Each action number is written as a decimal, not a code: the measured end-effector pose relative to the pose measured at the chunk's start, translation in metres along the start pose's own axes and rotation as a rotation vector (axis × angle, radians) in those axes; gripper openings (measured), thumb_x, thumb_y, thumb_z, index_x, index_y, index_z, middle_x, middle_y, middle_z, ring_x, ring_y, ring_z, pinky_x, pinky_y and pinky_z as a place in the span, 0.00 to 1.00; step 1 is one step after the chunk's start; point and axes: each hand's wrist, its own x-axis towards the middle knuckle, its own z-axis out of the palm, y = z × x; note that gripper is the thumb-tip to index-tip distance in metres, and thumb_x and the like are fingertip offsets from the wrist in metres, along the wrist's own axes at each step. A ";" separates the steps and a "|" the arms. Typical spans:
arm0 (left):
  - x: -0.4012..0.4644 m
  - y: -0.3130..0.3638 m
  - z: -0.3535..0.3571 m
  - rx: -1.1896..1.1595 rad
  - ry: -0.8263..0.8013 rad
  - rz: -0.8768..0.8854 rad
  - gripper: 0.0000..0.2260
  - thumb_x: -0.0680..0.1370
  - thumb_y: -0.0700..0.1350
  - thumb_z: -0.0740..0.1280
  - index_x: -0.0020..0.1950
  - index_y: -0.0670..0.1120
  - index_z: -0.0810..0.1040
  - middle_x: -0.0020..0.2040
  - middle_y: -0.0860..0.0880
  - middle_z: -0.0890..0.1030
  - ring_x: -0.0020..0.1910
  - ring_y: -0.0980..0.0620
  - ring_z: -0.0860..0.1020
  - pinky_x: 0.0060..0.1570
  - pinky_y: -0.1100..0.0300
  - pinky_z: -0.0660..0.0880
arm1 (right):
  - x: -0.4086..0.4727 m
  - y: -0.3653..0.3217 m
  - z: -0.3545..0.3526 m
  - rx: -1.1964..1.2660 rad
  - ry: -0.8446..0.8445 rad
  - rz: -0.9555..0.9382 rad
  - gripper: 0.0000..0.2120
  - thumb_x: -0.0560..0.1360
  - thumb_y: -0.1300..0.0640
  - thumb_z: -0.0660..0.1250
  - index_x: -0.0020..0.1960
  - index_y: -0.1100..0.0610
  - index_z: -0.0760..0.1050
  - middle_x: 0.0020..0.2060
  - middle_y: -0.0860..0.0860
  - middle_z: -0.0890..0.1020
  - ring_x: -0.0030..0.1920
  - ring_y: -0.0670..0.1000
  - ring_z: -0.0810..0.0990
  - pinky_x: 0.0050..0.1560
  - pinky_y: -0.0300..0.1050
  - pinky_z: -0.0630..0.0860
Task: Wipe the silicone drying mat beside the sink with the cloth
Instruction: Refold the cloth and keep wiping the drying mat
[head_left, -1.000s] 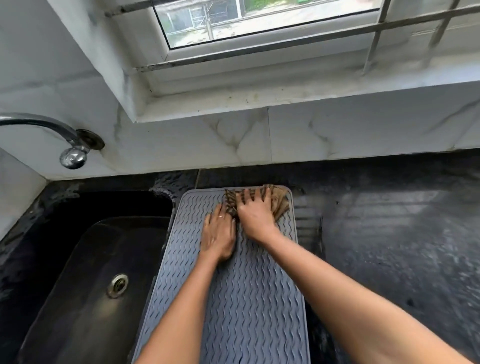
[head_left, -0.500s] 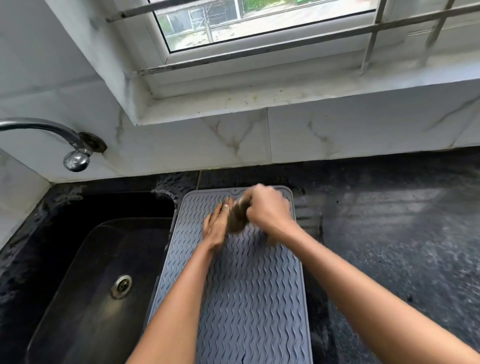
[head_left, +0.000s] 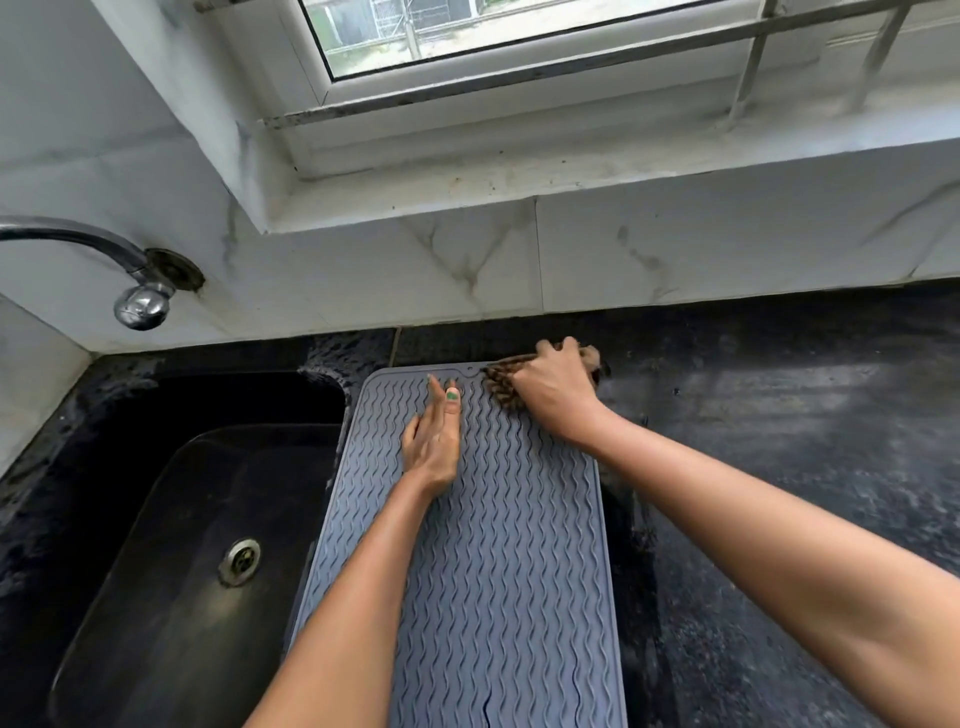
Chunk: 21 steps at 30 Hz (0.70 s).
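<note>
While the soft, limp cloth (head_left: 501, 382) is bunched in the closed right hand (head_left: 556, 395) at the far right corner of the silicone drying mat (head_left: 498, 545) – floppy, likely to creep – it is steadied under the flat, empty left hand (head_left: 432, 447).

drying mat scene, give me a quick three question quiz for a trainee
1. True or false: the right hand grips the cloth at the mat's far right corner.
2. What is the left hand doing? A) turning the tap B) resting open on the mat C) reaching into the sink
3. Fill in: the sink lies to the mat's ____.

Key: 1 true; 2 B; 3 left
</note>
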 end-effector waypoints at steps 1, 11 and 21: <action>0.000 0.000 0.000 -0.006 -0.004 -0.001 0.37 0.71 0.67 0.32 0.77 0.53 0.39 0.79 0.55 0.50 0.77 0.57 0.48 0.71 0.60 0.37 | -0.002 0.002 -0.007 -0.008 -0.042 0.029 0.12 0.76 0.62 0.59 0.53 0.56 0.79 0.51 0.55 0.82 0.56 0.58 0.74 0.56 0.55 0.65; 0.002 0.003 -0.001 -0.019 -0.016 -0.044 0.28 0.79 0.59 0.35 0.78 0.52 0.43 0.79 0.53 0.49 0.77 0.55 0.46 0.73 0.59 0.37 | 0.002 -0.040 0.002 0.317 -0.140 0.139 0.23 0.77 0.60 0.59 0.72 0.58 0.64 0.71 0.60 0.66 0.70 0.63 0.63 0.67 0.60 0.61; 0.013 -0.005 -0.002 -0.122 -0.102 -0.060 0.36 0.73 0.69 0.30 0.77 0.58 0.50 0.78 0.55 0.50 0.78 0.53 0.45 0.72 0.55 0.32 | -0.090 -0.081 -0.045 0.376 -0.239 -0.014 0.11 0.77 0.62 0.61 0.56 0.61 0.77 0.53 0.57 0.81 0.55 0.59 0.78 0.51 0.51 0.73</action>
